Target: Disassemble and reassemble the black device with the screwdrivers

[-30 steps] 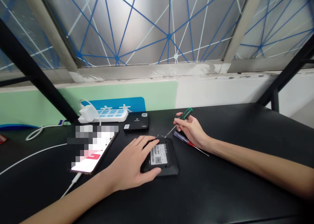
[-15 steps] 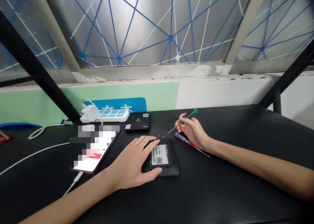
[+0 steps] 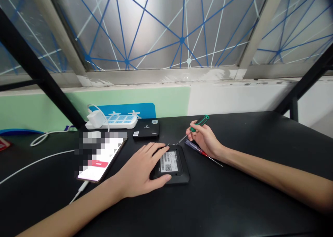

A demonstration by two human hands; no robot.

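- Setting's a plain black surface [image 3: 234, 199] right by a window [image 3: 158, 32] with blue and white lines all over it.
- Black device [image 3: 180, 165] sits mid-surface, label up. Left hand [image 3: 142, 171] covers its left side, so can't call its long axis.
- Left fingers are splayed over it, thumb by the near edge, not clenched.
- Right hand [image 3: 204, 136] has its fingers wrapped round a green-and-black screwdriver [image 3: 201, 121]. It slants: handle up and right, tip down-left, just by the device's far edge. Touching or not? Can't tell.
- Tiny metal bits [image 3: 173, 144] (screws, I'd guess) lie past that edge, left of the tip, close to the left fingertips too.
- Purple-and-red screwdriver [image 3: 198, 149] lies just beside the right hand.
- Further out: HDMI-marked box [image 3: 146, 130], phone [image 3: 106, 160], power strip [image 3: 122, 122].
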